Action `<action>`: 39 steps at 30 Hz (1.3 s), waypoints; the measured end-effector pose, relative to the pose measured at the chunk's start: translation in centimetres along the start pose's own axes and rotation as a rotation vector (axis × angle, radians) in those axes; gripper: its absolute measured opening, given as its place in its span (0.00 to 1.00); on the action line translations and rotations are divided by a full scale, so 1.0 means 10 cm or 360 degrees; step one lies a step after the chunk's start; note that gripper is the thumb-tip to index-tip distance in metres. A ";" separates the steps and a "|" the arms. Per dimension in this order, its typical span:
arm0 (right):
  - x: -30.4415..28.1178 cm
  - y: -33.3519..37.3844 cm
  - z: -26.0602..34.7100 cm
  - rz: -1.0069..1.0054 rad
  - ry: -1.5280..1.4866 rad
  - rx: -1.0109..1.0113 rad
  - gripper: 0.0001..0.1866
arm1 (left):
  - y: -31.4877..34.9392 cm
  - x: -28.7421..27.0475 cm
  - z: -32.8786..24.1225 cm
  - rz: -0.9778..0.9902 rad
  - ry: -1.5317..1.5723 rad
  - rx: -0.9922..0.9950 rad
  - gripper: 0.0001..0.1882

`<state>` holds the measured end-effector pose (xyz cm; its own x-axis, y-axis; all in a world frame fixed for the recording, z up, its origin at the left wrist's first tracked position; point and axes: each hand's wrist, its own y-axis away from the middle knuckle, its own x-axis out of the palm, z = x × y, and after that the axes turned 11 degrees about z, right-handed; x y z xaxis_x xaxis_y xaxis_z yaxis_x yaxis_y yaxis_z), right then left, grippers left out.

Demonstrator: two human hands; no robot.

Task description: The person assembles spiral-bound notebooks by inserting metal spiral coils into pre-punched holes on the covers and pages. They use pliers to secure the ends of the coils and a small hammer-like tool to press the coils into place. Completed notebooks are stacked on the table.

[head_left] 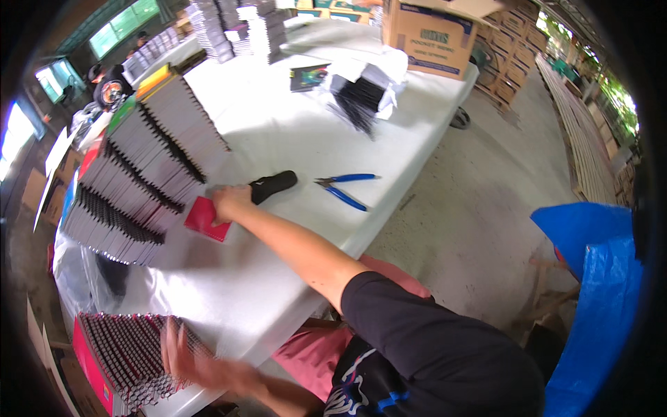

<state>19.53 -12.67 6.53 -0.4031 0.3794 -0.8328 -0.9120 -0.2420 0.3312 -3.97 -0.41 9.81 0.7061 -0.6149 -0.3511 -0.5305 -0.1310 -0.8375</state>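
Note:
My right hand (232,203) reaches across the white-covered table and grips a small red notebook (200,221), its fingers and thumb closed over the cover. A black, rounded, elongated object (274,186) lies just beyond that hand. At the lower left, my left hand (182,358) is blurred by motion, with its fingers stretched out over a stack of spiral-bound notebooks (132,354) that has a red cover at its side. Nothing shows in its grasp. Tall rows of spiral notebooks (149,153) stand to the left of my right hand.
Blue-handled pliers (351,189) lie spread on the table (264,104). Farther back are thin black strands (358,97) on white wrapping, a dark flat packet (308,78), a cardboard box (429,42) and stacked notebooks (240,31). A blue tarp (594,299) hangs at the right.

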 end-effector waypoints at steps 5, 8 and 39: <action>0.00 -0.22 0.05 0.0094 -0.0338 0.0047 0.30 | 0.15 1.12 0.97 0.1362 -0.0109 -0.0774 0.38; 0.04 -0.25 0.06 -0.0074 -0.0371 -0.0081 0.25 | 0.16 1.24 1.14 0.1549 -0.0315 -0.0821 0.31; -0.60 0.38 -1.41 -0.0707 -0.0684 -0.0705 0.30 | -0.53 0.49 0.08 0.0926 -0.0233 -0.0301 0.07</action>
<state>19.60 -28.47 6.50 -0.0818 0.8174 -0.5702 -0.9164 -0.2867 -0.2795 2.66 -2.08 12.14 0.3264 -0.5159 -0.7920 -0.9115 0.0499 -0.4082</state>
